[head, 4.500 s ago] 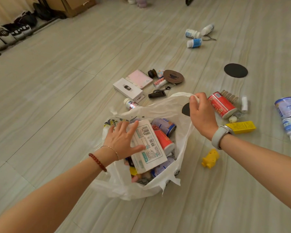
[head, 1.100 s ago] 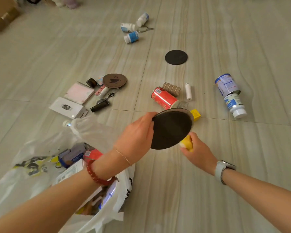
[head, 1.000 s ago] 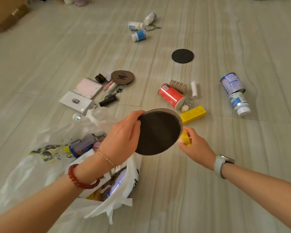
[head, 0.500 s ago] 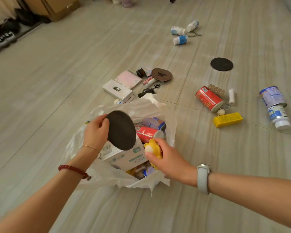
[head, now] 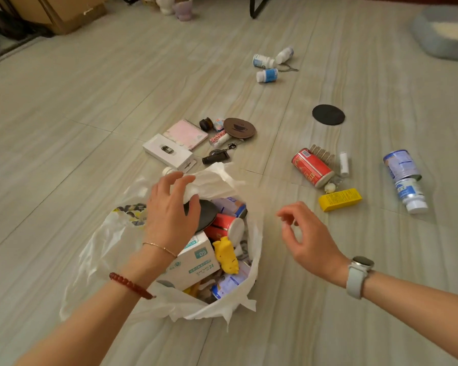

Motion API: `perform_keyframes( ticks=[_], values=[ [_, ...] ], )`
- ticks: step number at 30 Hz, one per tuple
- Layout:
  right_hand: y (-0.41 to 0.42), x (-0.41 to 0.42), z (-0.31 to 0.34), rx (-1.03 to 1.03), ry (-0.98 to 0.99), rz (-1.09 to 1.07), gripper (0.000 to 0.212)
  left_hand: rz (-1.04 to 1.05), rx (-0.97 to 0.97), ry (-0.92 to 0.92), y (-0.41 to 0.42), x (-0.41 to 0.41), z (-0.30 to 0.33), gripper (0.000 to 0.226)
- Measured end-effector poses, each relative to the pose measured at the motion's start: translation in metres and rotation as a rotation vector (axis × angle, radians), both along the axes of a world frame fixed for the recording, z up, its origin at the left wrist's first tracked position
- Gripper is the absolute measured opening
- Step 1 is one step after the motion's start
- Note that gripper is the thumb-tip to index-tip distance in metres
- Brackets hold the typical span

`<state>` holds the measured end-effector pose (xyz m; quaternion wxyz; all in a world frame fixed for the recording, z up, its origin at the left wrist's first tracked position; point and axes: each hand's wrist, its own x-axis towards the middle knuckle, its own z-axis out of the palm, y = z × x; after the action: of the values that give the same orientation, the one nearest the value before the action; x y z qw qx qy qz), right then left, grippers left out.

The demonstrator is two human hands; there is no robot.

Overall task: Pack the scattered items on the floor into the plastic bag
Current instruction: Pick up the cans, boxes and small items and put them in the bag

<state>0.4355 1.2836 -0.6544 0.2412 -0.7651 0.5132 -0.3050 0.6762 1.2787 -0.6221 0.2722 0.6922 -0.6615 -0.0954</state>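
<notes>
The white plastic bag (head: 111, 249) lies open on the floor, holding a white box (head: 193, 262), a red can (head: 224, 227), a yellow toy (head: 225, 254) and a black disc (head: 208, 215). My left hand (head: 169, 215) hovers over the bag's mouth with fingers spread, thumb at the disc's edge and fingertips on the crumpled far rim. My right hand (head: 310, 233) is open and empty just right of the bag. Scattered beyond are a red can (head: 312, 167), a yellow box (head: 340, 199), a blue can (head: 401, 165), a white bottle (head: 411, 194), a second black disc (head: 328, 114), a brown coaster (head: 239, 128), a white box (head: 167, 151) and a pink notebook (head: 185, 134).
Three small bottles (head: 267, 64) lie farther back. A cardboard box (head: 58, 11) stands at the top left, a grey cushion (head: 444, 33) at the top right, and a black furniture leg (head: 257, 6) near small figurines (head: 175, 6) at the top.
The black disc and the yellow toy have gone from my hands into the bag. My right hand has let go and pulled out to the right; my left hand has spread open over the disc.
</notes>
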Motion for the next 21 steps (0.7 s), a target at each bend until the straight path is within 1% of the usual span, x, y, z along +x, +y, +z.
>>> perform_keyframes(
  ticks=[2, 4, 5, 6, 8, 10, 13, 14, 15, 16, 18, 20, 21],
  values=[
    [-0.021, -0.028, -0.01, 0.026, 0.057, -0.144, 0.03, -0.102, -0.064, 0.0, -0.014, -0.028, 0.013, 0.039],
    [-0.044, -0.056, -0.025, 0.073, 0.211, -0.235, 0.04, -0.216, -0.099, -0.043, -0.032, -0.062, 0.022, 0.04],
    [-0.054, -0.07, -0.034, 0.11, 0.315, -0.26, 0.044, -0.27, -0.082, -0.073, -0.041, -0.079, 0.025, 0.038],
    [-0.064, -0.084, -0.041, 0.161, 0.421, -0.287, 0.044, -0.317, -0.044, -0.114, -0.05, -0.096, 0.027, 0.037],
    [-0.08, -0.109, -0.057, 0.255, 0.587, -0.32, 0.042, -0.402, 0.073, -0.226, -0.069, -0.128, 0.022, 0.044],
    [-0.094, -0.129, -0.072, 0.317, 0.666, -0.322, 0.043, -0.457, 0.178, -0.377, -0.09, -0.155, 0.011, 0.051],
    [-0.109, -0.152, -0.098, 0.398, 0.791, -0.241, 0.06, -0.474, 0.274, -0.522, -0.125, -0.193, -0.012, 0.06],
    [-0.112, -0.157, -0.106, 0.419, 0.828, -0.223, 0.065, -0.489, 0.294, -0.564, -0.137, -0.206, -0.02, 0.063],
    [-0.114, -0.16, -0.115, 0.397, 0.839, -0.219, 0.067, -0.512, 0.311, -0.593, -0.15, -0.218, -0.03, 0.066],
    [-0.114, -0.161, -0.121, 0.332, 0.839, -0.227, 0.068, -0.542, 0.327, -0.615, -0.162, -0.228, -0.041, 0.068],
    [-0.112, -0.162, -0.131, 0.224, 0.83, -0.268, 0.06, -0.602, 0.352, -0.659, -0.185, -0.249, -0.063, 0.074],
    [-0.106, -0.164, -0.141, 0.176, 0.829, -0.303, 0.047, -0.66, 0.364, -0.693, -0.203, -0.266, -0.084, 0.081],
    [-0.103, -0.165, -0.146, 0.164, 0.791, -0.329, 0.046, -0.682, 0.373, -0.719, -0.21, -0.272, -0.094, 0.083]
  ],
)
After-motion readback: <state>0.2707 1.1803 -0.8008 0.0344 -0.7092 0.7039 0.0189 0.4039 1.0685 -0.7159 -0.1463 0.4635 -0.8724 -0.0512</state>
